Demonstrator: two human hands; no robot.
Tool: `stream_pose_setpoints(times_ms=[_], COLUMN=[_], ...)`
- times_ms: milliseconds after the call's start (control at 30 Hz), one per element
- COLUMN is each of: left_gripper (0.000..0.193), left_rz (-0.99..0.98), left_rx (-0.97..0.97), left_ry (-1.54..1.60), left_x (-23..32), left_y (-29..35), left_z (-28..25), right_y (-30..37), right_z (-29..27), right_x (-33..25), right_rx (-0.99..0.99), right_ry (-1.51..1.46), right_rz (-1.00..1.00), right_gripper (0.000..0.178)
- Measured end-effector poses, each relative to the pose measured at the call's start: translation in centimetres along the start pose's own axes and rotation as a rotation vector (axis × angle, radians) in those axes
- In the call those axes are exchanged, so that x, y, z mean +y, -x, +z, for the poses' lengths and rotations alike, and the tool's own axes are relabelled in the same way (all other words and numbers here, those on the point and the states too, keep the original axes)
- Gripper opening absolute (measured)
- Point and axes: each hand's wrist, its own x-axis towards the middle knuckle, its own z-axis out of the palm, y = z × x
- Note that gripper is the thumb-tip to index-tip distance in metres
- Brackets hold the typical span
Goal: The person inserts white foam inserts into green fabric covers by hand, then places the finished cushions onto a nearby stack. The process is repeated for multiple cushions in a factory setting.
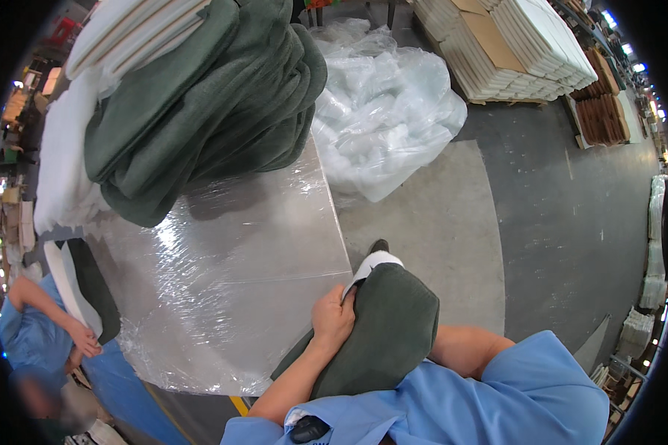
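Fabric [386,326] clamped in left hand [334,319]; right hand hidden behind it, grip unclear.

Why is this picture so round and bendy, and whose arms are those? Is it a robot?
No robot here, just a person using their own two hands. The camera sits on that person's head and looks down. Its lens is very wide, so straight edges bend near the rim. The big blue shirt at the bottom is theirs. Their left hand grips the edge of a dark green piece with a white layer. The right arm goes behind it, so the right hand is hidden. On the shiny, plastic-covered surface lies a heap of green pieces, with white material beside it. Over on the left, another person holds a green-and-white piece too.
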Motion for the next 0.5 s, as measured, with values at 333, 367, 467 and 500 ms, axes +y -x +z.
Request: stream_pose_setpoints(times_ms=[333, 367, 467, 500], left_gripper=[0.025, 0.024, 0.023, 0.023], left_rz=[0.019, 0.017, 0.067, 0.073], left_rx=[0.005, 0.001, 0.032, 0.033], left_ry=[0.036, 0.042, 0.002, -0.001], left_x=[1.0, 1.2, 1.1, 0.8], left_y=[-2.5, -2.6, -3.0, -3.0], left_z=[0.5, 0.6, 0.9, 1.0], right_y=[-0.3, -0.2, -0.2, -0.1], right_z=[-3.3, -3.6, -4.0, -4.0], right_x=[0.8, 0.8, 1.1, 1.1], right_rx=[0.162, 0.168, 0.173, 0.174], right_ry=[0.006, 0.004, 0.012, 0.014], right_rz=[-0.012, -0.013, -0.013, -0.011], right_gripper=[0.064, 0.063, 0.061, 0.061])
